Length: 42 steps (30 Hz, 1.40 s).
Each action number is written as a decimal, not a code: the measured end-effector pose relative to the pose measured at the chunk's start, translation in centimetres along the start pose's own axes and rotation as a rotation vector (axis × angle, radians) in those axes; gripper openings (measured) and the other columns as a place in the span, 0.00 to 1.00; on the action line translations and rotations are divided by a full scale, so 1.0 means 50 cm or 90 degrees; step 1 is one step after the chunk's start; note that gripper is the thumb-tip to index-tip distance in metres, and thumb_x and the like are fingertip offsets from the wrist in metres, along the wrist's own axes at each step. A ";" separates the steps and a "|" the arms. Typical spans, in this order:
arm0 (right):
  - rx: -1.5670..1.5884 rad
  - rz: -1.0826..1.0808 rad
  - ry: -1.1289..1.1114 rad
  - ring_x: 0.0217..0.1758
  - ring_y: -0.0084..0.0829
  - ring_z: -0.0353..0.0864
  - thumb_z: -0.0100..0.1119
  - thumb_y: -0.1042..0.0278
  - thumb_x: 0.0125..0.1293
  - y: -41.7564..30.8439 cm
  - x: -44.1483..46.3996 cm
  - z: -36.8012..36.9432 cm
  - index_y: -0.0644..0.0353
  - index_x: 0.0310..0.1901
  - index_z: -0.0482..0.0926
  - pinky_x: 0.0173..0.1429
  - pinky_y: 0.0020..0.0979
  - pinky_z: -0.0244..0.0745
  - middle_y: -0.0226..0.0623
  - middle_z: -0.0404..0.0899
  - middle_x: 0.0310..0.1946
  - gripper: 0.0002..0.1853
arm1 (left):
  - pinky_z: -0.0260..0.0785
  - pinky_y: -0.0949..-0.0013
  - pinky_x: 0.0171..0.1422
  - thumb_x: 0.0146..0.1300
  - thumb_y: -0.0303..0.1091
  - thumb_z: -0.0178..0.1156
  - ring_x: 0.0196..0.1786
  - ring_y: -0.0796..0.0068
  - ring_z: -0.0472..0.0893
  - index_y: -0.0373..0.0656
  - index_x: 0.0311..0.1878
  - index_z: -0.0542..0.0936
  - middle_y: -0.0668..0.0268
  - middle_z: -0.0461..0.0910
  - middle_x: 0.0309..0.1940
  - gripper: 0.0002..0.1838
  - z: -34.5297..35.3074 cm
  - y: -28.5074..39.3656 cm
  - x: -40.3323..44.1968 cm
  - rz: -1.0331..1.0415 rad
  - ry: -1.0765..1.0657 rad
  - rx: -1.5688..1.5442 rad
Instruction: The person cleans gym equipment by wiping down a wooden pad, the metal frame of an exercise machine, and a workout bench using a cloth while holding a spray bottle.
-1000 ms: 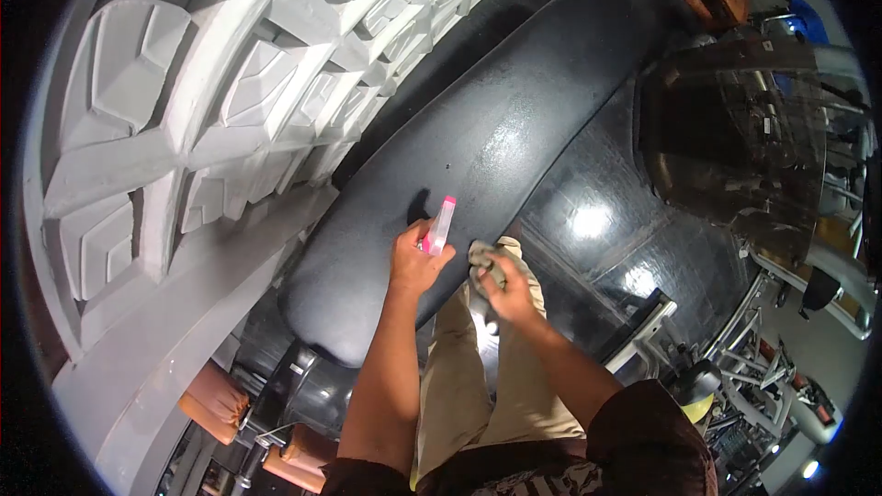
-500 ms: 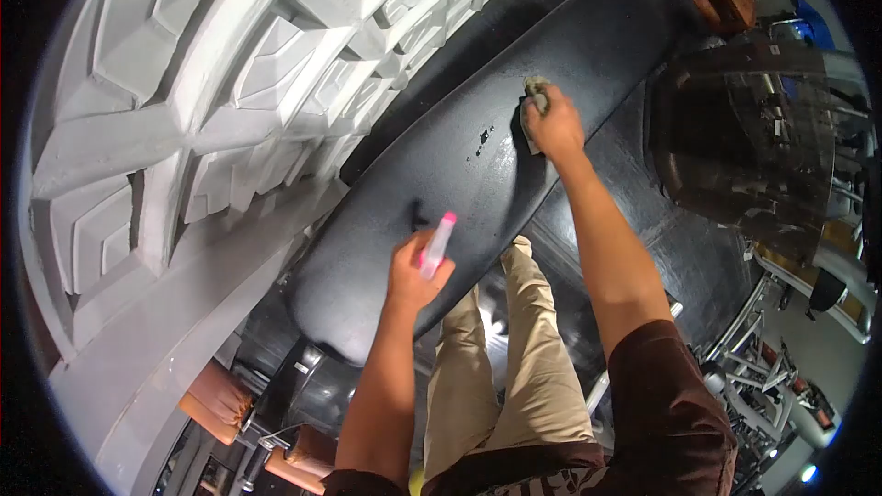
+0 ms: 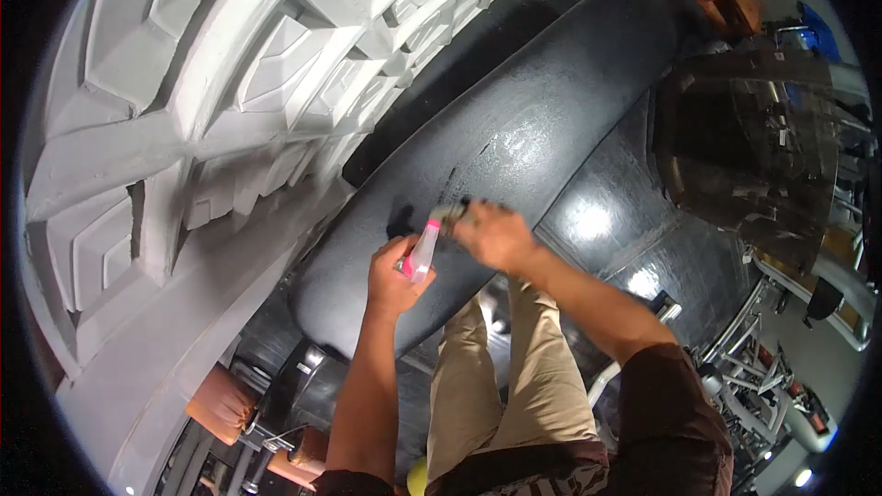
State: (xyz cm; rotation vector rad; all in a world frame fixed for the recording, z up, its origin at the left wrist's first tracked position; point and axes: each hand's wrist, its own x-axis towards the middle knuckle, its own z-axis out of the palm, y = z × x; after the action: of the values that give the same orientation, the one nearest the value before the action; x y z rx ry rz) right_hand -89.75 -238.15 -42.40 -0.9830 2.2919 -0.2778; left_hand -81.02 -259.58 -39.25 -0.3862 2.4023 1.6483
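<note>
My left hand (image 3: 396, 281) is wrapped round a clear spray bottle (image 3: 424, 254) with pink ends, held above the near part of a long black padded bench (image 3: 514, 119). Just right of the bottle, my right hand (image 3: 494, 233) grips a greyish cloth (image 3: 452, 215) against the bench top; part of the cloth is hidden by the fingers. A dark wet streak and a shiny patch of fine droplets show on the black surface beyond the cloth.
A white sculpted wall (image 3: 184, 142) rises along the left. On the right are a dark transparent panel (image 3: 753, 147) and metal gym equipment (image 3: 753, 358). Orange pads (image 3: 220, 404) stand at the lower left, and a brown box (image 3: 728, 0) at the upper right.
My right hand and the cloth went from beside my leg out to the far part of the bench, then back near the bottle. My left hand shifted slightly left with the bottle.
</note>
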 end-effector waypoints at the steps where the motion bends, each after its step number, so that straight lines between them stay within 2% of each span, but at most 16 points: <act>1: 0.010 0.048 0.047 0.55 0.48 0.81 0.52 0.62 0.68 0.046 0.015 -0.017 0.42 0.60 0.75 0.50 0.51 0.81 0.46 0.74 0.56 0.19 | 0.75 0.65 0.46 0.47 0.25 0.70 0.38 0.65 0.83 0.37 0.46 0.82 0.60 0.83 0.35 0.20 0.007 -0.002 -0.001 -0.001 0.024 0.001; 4: 0.027 0.305 0.172 0.53 0.51 0.83 0.51 0.59 0.73 0.179 0.068 -0.113 0.40 0.60 0.74 0.50 0.53 0.82 0.49 0.78 0.53 0.15 | 0.75 0.64 0.46 0.46 0.27 0.71 0.37 0.64 0.83 0.38 0.45 0.82 0.60 0.82 0.34 0.19 0.008 -0.013 -0.002 -0.053 0.057 -0.027; 7: 0.146 0.481 0.444 0.49 0.59 0.83 0.56 0.52 0.72 0.305 0.094 -0.157 0.45 0.57 0.77 0.54 0.54 0.79 0.54 0.78 0.51 0.16 | 0.74 0.64 0.47 0.46 0.28 0.71 0.38 0.65 0.82 0.38 0.45 0.82 0.61 0.81 0.34 0.19 -0.002 -0.027 -0.001 -0.107 0.053 -0.038; 11: 0.157 0.403 0.518 0.49 0.58 0.83 0.59 0.57 0.70 0.277 0.117 -0.097 0.55 0.54 0.79 0.53 0.52 0.80 0.57 0.80 0.45 0.16 | 0.74 0.64 0.48 0.47 0.29 0.71 0.38 0.66 0.81 0.38 0.45 0.82 0.61 0.81 0.34 0.20 0.005 -0.035 0.002 -0.135 0.057 -0.050; 14: 0.121 0.244 0.372 0.44 0.51 0.85 0.60 0.67 0.61 0.083 0.083 -0.029 0.52 0.53 0.79 0.47 0.51 0.82 0.50 0.80 0.45 0.17 | 0.74 0.64 0.48 0.47 0.30 0.71 0.37 0.66 0.81 0.39 0.46 0.82 0.61 0.81 0.34 0.20 0.004 -0.028 0.005 -0.135 0.061 -0.044; 16: 0.129 0.141 0.103 0.47 0.48 0.84 0.60 0.65 0.59 -0.045 0.036 -0.027 0.49 0.55 0.78 0.46 0.51 0.82 0.51 0.77 0.47 0.20 | 0.74 0.64 0.48 0.47 0.30 0.71 0.37 0.66 0.81 0.39 0.46 0.82 0.61 0.80 0.34 0.20 0.004 -0.030 0.007 -0.156 0.069 -0.061; 18: 0.064 0.021 0.020 0.48 0.47 0.84 0.61 0.62 0.61 -0.110 0.007 0.034 0.46 0.54 0.79 0.43 0.48 0.82 0.44 0.76 0.48 0.18 | 0.74 0.64 0.47 0.47 0.30 0.71 0.37 0.66 0.81 0.38 0.47 0.82 0.62 0.80 0.33 0.20 0.006 -0.033 0.008 -0.145 0.078 -0.064; 20: 0.015 -0.058 0.076 0.49 0.45 0.83 0.60 0.61 0.62 -0.100 -0.009 0.056 0.44 0.54 0.79 0.44 0.46 0.82 0.44 0.76 0.51 0.18 | 0.74 0.64 0.47 0.47 0.30 0.71 0.37 0.66 0.81 0.38 0.47 0.82 0.62 0.80 0.33 0.21 0.010 -0.036 0.008 -0.100 0.088 -0.056; 23: 0.016 0.048 0.031 0.50 0.44 0.84 0.57 0.61 0.64 -0.001 0.023 -0.020 0.43 0.57 0.77 0.45 0.45 0.82 0.43 0.77 0.51 0.18 | 0.74 0.64 0.47 0.47 0.30 0.70 0.37 0.67 0.81 0.37 0.48 0.83 0.62 0.80 0.34 0.22 0.009 -0.042 0.003 -0.140 0.066 -0.036; 25: -0.031 0.219 0.070 0.49 0.44 0.86 0.54 0.62 0.67 0.133 0.070 -0.046 0.44 0.59 0.75 0.43 0.49 0.82 0.44 0.79 0.51 0.18 | 0.74 0.64 0.47 0.47 0.30 0.70 0.37 0.67 0.81 0.38 0.48 0.83 0.62 0.80 0.34 0.21 0.009 -0.036 0.004 -0.136 0.069 -0.023; 26: -0.020 0.280 0.225 0.49 0.46 0.86 0.54 0.60 0.69 0.191 0.068 -0.091 0.45 0.59 0.75 0.44 0.50 0.82 0.46 0.79 0.53 0.17 | 0.74 0.64 0.47 0.47 0.30 0.70 0.37 0.67 0.81 0.38 0.48 0.83 0.62 0.80 0.34 0.21 0.009 -0.033 0.006 -0.132 0.074 -0.017; 29: 0.151 0.562 0.416 0.52 0.55 0.84 0.59 0.55 0.70 0.337 0.076 -0.162 0.47 0.62 0.74 0.55 0.53 0.80 0.52 0.78 0.53 0.21 | 0.73 0.65 0.47 0.47 0.29 0.69 0.37 0.68 0.81 0.38 0.48 0.83 0.63 0.80 0.33 0.21 0.010 -0.032 0.008 -0.146 0.069 -0.053; 33: 0.136 0.503 0.387 0.52 0.55 0.83 0.59 0.56 0.69 0.279 0.096 -0.132 0.49 0.61 0.76 0.56 0.51 0.80 0.53 0.79 0.52 0.20 | 0.73 0.67 0.47 0.47 0.29 0.69 0.37 0.71 0.80 0.38 0.48 0.83 0.65 0.80 0.33 0.21 0.012 -0.030 0.009 -0.127 0.068 -0.034; 37: 0.137 0.228 0.361 0.47 0.49 0.85 0.66 0.61 0.61 0.057 0.099 -0.057 0.52 0.52 0.78 0.50 0.47 0.82 0.49 0.79 0.46 0.18 | 0.73 0.67 0.46 0.47 0.29 0.69 0.36 0.74 0.79 0.39 0.48 0.84 0.67 0.79 0.32 0.20 0.014 -0.032 0.012 -0.176 0.072 -0.065; 39: 0.166 0.143 0.199 0.46 0.49 0.85 0.68 0.60 0.58 -0.027 0.081 -0.017 0.50 0.56 0.77 0.47 0.47 0.83 0.47 0.76 0.50 0.23 | 0.73 0.68 0.46 0.48 0.29 0.69 0.35 0.75 0.79 0.39 0.47 0.84 0.67 0.79 0.32 0.20 0.012 -0.032 0.015 -0.187 0.075 -0.076; 42: 0.132 0.018 0.112 0.47 0.47 0.85 0.63 0.59 0.62 -0.081 0.044 0.014 0.47 0.56 0.77 0.45 0.46 0.83 0.46 0.76 0.49 0.20 | 0.73 0.68 0.46 0.48 0.29 0.69 0.35 0.76 0.79 0.38 0.47 0.84 0.68 0.79 0.32 0.20 0.010 -0.023 0.016 -0.189 0.069 -0.080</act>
State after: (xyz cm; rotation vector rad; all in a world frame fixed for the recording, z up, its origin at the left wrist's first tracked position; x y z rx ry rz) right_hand -88.12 -242.53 -42.26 -0.8481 2.3735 -0.5986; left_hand -81.40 -259.58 -40.71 -0.8297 2.1880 1.6809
